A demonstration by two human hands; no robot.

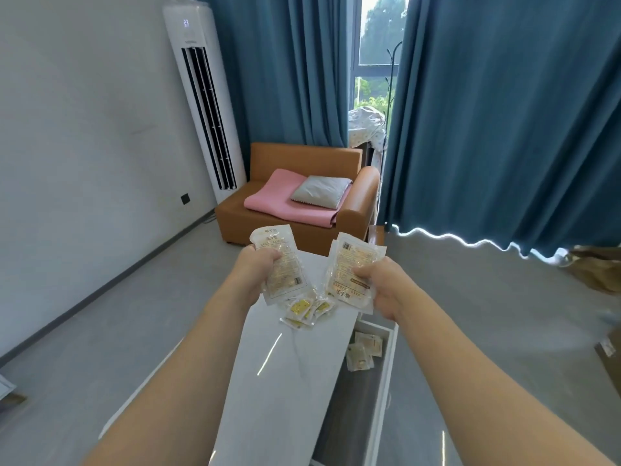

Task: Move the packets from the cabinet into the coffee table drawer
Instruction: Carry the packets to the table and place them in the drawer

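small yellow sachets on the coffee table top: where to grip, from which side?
Judgement only. The sachets lie flat in a loose overlapping pile on the glossy table, below the packets held in the left hand and right hand. Come from above and pinch a raised edge or corner at the pile's near rim. Flat faces offer no purchase. The open drawer sits right beside them.

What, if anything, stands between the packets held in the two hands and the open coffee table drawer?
Nothing visible blocks the way. The drawer is pulled open on the table's right side, below the right hand, with a few small packets lying at its far end. The left hand holds its packet over the tabletop.
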